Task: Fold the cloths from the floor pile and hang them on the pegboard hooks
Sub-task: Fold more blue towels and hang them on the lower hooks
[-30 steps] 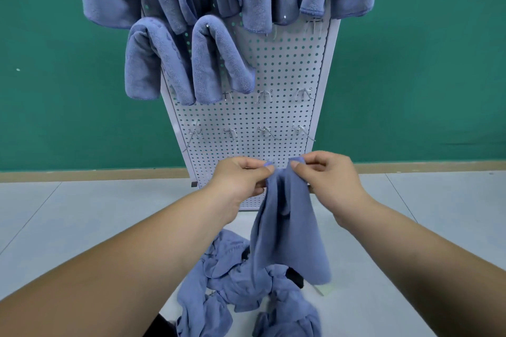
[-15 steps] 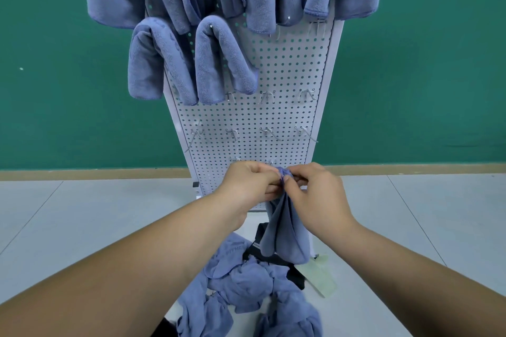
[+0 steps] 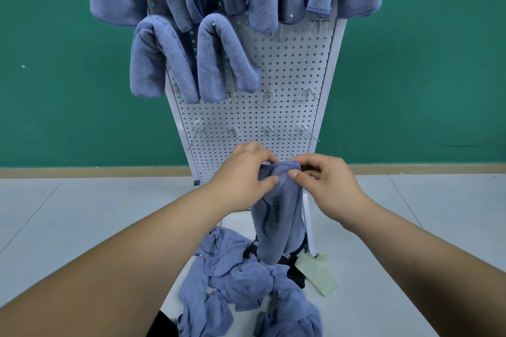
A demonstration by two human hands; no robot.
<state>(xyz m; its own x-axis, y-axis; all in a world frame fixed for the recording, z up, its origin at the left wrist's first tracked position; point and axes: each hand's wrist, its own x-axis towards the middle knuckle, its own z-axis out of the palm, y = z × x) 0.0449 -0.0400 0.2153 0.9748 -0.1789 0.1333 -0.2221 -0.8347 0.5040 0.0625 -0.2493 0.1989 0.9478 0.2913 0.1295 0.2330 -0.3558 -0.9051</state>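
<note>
A blue cloth [image 3: 278, 221] with a dark printed logo hangs folded lengthwise between my hands, in front of the lower part of the white pegboard [image 3: 273, 68]. My left hand [image 3: 243, 175] pinches its top edge on the left. My right hand [image 3: 325, 186] pinches the top edge on the right, thumb against the fabric. Below lies the floor pile [image 3: 246, 287] of crumpled blue cloths. Several folded blue cloths [image 3: 219, 57] hang on the upper hooks. Bare metal hooks [image 3: 269, 131] stick out of the board's lower rows.
The pegboard stands on a grey tiled floor against a green wall [image 3: 424, 63] with a wooden skirting strip. A pale green tag [image 3: 317, 273] and a black strap lie beside the pile near the board's foot.
The cloth went from hanging spread out to bunched, and now hangs as a narrower folded strip showing its logo. My hands came together, then parted slightly along its top edge.
</note>
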